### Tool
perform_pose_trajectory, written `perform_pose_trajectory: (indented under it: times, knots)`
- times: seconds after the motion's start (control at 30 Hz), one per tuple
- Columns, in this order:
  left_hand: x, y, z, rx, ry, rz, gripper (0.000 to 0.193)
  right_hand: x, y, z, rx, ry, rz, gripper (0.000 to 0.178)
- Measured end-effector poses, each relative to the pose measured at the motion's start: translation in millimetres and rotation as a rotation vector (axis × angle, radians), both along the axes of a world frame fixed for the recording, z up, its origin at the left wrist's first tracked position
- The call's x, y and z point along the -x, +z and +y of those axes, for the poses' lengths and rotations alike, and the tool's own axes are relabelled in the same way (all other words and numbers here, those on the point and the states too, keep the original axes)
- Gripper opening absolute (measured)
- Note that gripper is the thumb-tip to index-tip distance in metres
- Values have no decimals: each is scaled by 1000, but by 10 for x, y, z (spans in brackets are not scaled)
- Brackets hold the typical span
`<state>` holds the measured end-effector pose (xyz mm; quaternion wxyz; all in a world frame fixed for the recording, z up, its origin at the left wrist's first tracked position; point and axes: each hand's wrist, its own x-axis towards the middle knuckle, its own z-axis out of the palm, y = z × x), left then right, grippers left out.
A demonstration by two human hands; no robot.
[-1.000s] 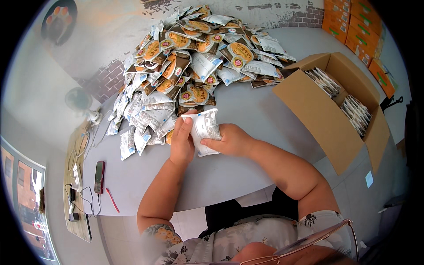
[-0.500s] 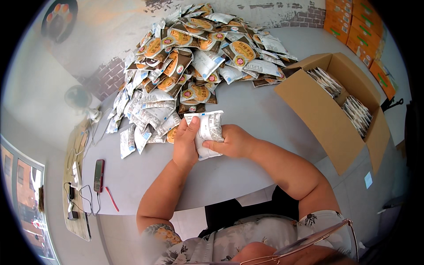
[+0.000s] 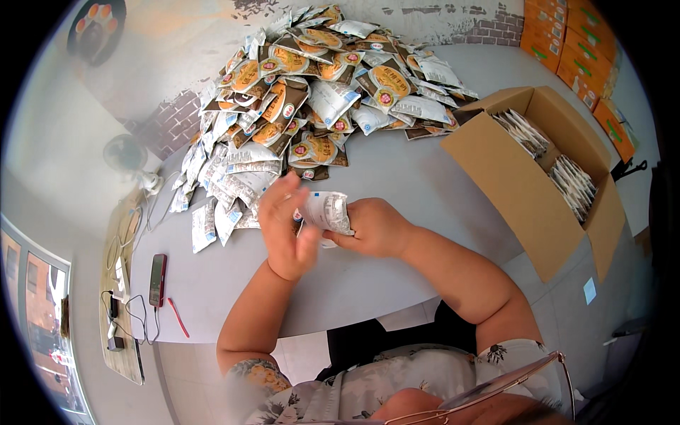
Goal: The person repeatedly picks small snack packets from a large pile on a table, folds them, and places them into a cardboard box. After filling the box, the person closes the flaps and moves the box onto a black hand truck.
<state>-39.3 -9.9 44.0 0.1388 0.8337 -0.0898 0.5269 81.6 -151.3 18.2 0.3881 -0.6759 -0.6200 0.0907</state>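
Over the near middle of the grey table (image 3: 418, 188), my right hand (image 3: 379, 228) grips a sealed sachet (image 3: 330, 211) by its right side. Its white back with grey print faces up, and a second edge below hints at another sachet, though I cannot tell for sure. My left hand (image 3: 283, 237) is just left of the sachet, raised with fingers apart and slightly smeared by motion. Behind both hands rises a big heap of similar sachets (image 3: 312, 152), some showing brown and orange fronts, others white backs.
At the right stands an open cardboard box (image 3: 506, 188) with rows of sachets inside. Orange cartons (image 3: 584, 49) are stacked at the far right. On the left lie a dark red phone-like device (image 3: 158, 280) with a cable and a red strip (image 3: 178, 317). A small fan (image 3: 126, 156) stands beyond.
My left hand has let go of the sachet and moved left, its fingers opening. My right hand still holds on, and the sachet has tilted and dropped slightly.
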Motion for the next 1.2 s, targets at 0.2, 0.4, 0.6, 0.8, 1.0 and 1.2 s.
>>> perform_pose_trajectory:
  times: [0.2,0.4,0.6,0.8,1.0,1.2]
  knots:
    - [-25,-47,-112,-226,-76,158,67,51,-50,1,-65,49,-196,20]
    - [-13,30,-108,-216,-82,170,50,74,-89,-50,-78,27,-260,23]
    - [-20,15,-132,-17,-46,223,31,144,47,-68,-22,28,-224,27]
    - [-82,-119,-142,634,64,394,32,64,164,-97,-13,-97,-168,34]
    - [-249,-297,32,1363,-163,248,27,-23,166,-62,-125,-227,410,45]
    - [-303,-43,-182,1669,-71,98,29,-28,-20,70,-233,-134,659,42]
